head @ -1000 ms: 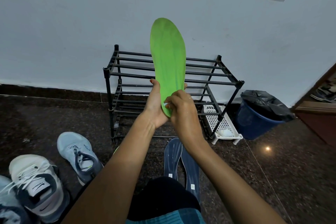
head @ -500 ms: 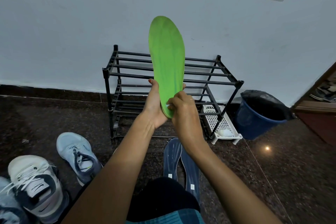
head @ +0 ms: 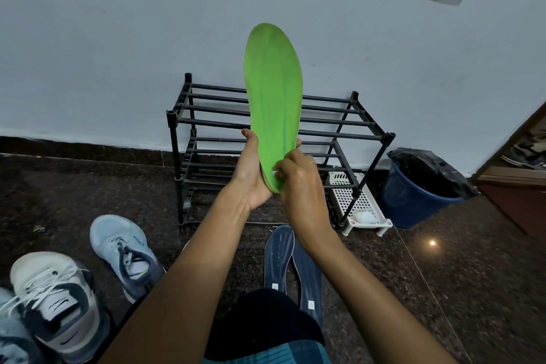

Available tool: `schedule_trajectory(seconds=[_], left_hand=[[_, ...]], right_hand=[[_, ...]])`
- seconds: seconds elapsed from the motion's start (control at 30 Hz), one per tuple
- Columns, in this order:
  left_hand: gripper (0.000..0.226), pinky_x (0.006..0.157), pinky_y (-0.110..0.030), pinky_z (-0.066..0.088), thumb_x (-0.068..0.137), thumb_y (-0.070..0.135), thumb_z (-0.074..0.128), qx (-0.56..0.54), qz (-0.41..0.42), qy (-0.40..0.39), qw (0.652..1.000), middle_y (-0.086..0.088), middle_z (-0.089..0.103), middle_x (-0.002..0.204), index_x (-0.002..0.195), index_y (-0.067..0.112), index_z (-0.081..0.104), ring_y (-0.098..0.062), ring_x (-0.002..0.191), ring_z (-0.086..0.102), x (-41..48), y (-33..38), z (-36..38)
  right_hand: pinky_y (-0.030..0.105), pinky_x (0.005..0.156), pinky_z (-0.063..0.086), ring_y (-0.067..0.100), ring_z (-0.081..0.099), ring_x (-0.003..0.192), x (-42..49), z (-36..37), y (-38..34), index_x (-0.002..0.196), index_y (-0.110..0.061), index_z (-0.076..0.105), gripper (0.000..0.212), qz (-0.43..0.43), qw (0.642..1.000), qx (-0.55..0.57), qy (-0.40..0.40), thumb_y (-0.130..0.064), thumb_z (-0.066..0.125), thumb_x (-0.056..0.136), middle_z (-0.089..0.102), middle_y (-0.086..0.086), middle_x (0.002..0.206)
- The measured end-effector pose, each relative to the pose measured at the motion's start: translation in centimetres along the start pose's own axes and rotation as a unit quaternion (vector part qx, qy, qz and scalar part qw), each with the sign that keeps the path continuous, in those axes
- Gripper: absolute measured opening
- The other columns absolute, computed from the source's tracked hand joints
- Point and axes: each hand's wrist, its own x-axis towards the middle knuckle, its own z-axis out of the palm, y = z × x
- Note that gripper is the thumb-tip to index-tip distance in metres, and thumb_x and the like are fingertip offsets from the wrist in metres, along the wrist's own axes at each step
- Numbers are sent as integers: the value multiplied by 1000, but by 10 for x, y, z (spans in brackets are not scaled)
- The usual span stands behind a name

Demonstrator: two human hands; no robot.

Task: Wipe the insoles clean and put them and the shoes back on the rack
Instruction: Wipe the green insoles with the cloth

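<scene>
My left hand [head: 251,174] grips the heel end of a bright green insole [head: 273,91] and holds it upright in front of the black shoe rack [head: 339,121]. The curled fingers of my right hand [head: 298,186] press on the insole's heel, and a small white wipe [head: 275,171] just shows under the fingertips. Two navy insoles [head: 279,257] lie side by side on the floor below my arms. At the left, on the floor, stand a light blue shoe [head: 124,251] and a white and navy shoe [head: 53,298]. No shoes are on the rack.
A blue bin [head: 410,201] with a black liner stands right of the rack. A white perforated tray [head: 354,201] lies under the rack's right end. Part of another shoe [head: 11,343] shows at the bottom left corner. A brown door frame [head: 514,186] is at the right.
The green insole has risen a little and leaned slightly left. My right hand's fingers have shifted slightly on its heel.
</scene>
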Motion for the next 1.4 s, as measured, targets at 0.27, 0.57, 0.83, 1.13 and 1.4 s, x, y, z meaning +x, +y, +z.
schedule_trajectory(seconds=[0.27, 0.57, 0.83, 1.13, 1.4], left_hand=[[81, 72, -27, 48, 91, 65, 4, -18, 5, 15, 1000, -5, 71, 83, 102, 11, 63, -15, 77, 60, 0, 2, -1], [80, 73, -28, 48, 90, 66, 5, -9, 0, 14, 1000, -3, 72, 78, 94, 12, 65, -16, 72, 64, -3, 2, 1], [80, 72, -28, 47, 90, 66, 6, -25, 6, 9, 1000, -4, 71, 80, 99, 11, 64, -15, 75, 60, 0, 1, 0], [79, 71, -28, 47, 91, 64, 6, -23, 9, 20, 1000, -5, 70, 80, 97, 11, 64, -16, 73, 58, 0, 2, -1], [80, 78, -31, 47, 89, 67, 5, 2, -3, 13, 1000, -7, 67, 88, 96, 13, 64, -18, 80, 61, 0, -1, 3]], right_hand=[[29, 55, 35, 20, 45, 70, -16, -1, -5, 72, 2, 64, 31, -33, 998, 43, -11, 27, 53, 56, 53, 10, 74], [37, 50, 40, 28, 49, 67, 1, 3, 2, 69, 7, 62, 15, -6, 1000, 25, 4, 21, 58, 66, 53, 14, 74], [36, 55, 40, 22, 47, 71, -10, -1, 0, 74, 3, 64, 27, -16, 997, 67, -17, 24, 51, 62, 54, 11, 76], [27, 57, 35, 19, 45, 70, -12, 0, 1, 72, 3, 63, 27, -18, 997, 71, -25, 25, 53, 62, 55, 11, 74], [42, 48, 42, 26, 47, 64, -2, 1, 13, 67, 5, 62, 22, 4, 1000, 16, -12, 25, 59, 58, 55, 14, 71]])
